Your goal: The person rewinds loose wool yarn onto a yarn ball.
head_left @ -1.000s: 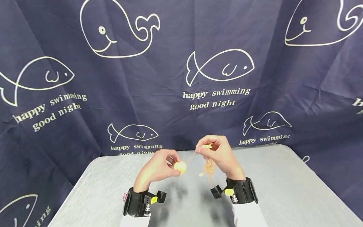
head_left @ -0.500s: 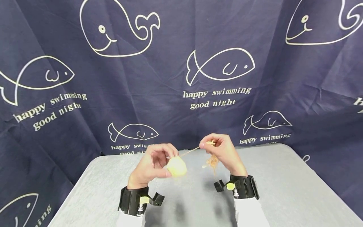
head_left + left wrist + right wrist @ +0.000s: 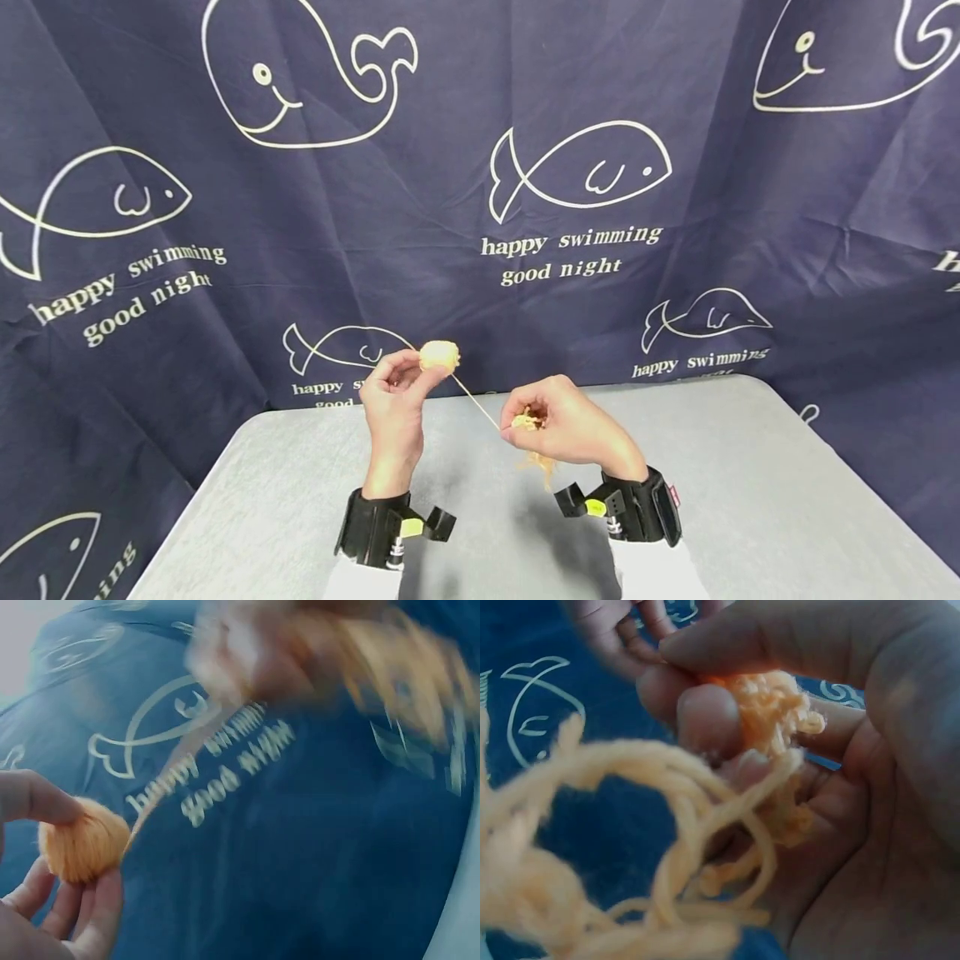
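Note:
A small pale-orange ball of yarn [image 3: 440,356] is pinched between the thumb and fingers of my left hand [image 3: 397,408], raised in front of the curtain. The left wrist view shows the yarn ball [image 3: 84,841] closely, its strands wound side by side. From it a taut strand [image 3: 476,402] slants down to my right hand [image 3: 566,421], whose thumb and fingertips grip it. A tangle of loose yarn [image 3: 542,467] hangs below the right palm. In the right wrist view, crumpled yarn [image 3: 769,712] sits within the curled fingers and loose loops [image 3: 682,787] dangle in front.
A grey table [image 3: 750,492] lies beneath both hands. Behind its far edge hangs a dark blue curtain [image 3: 450,208] printed with white fish, whales and words. Each wrist wears a black strap with a camera mount [image 3: 375,529].
My left hand has risen with the yarn ball and turned upright. My right hand, after drifting slightly right, has come lower and back left. The strand between them now slopes down to the right.

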`<control>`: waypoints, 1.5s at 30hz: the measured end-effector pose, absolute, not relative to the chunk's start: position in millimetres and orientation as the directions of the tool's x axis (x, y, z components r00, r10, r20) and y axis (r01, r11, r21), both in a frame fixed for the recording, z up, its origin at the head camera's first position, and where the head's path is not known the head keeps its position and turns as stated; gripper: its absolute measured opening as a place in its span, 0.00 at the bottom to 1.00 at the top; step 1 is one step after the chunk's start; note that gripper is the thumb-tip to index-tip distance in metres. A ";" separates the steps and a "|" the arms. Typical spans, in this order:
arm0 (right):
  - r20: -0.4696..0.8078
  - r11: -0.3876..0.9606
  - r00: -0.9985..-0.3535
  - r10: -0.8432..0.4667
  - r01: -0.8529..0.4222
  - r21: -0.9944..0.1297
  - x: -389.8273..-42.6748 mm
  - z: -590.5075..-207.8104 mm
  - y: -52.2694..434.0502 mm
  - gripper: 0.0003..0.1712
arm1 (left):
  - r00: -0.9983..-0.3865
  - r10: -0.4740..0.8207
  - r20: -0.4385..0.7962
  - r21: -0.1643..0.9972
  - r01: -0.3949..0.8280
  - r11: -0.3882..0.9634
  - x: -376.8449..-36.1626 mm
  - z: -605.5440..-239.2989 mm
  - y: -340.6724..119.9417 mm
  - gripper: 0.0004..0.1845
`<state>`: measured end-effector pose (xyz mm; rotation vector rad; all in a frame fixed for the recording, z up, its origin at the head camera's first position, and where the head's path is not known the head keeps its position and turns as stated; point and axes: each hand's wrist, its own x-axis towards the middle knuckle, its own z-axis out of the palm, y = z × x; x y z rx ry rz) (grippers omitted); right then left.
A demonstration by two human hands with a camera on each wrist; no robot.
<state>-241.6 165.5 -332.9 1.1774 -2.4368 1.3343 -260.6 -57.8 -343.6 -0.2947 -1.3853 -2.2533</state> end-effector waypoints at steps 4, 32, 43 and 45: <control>0.496 0.183 -0.689 -0.528 -0.663 -0.726 -234.6 -325.5 167.8 0.10 | -0.739 -0.273 0.616 0.780 0.620 0.083 -265.1 -351.7 -60.6 0.16; 0.411 0.096 -0.906 -0.097 -0.420 -0.902 -258.8 -341.3 174.5 0.03 | -0.337 0.597 0.728 0.685 0.396 -0.612 -253.2 -342.4 -79.3 0.17; 0.422 0.301 -0.702 -0.574 -0.659 -0.689 -249.7 -341.7 163.3 0.11 | -0.828 -0.096 0.553 0.682 0.516 -0.519 -253.8 -340.0 -63.6 0.19; 0.422 0.298 -0.693 -0.585 -0.667 -0.683 -246.4 -338.5 160.2 0.12 | -0.817 -0.172 0.550 0.754 0.574 -0.319 -257.5 -343.7 -62.5 0.17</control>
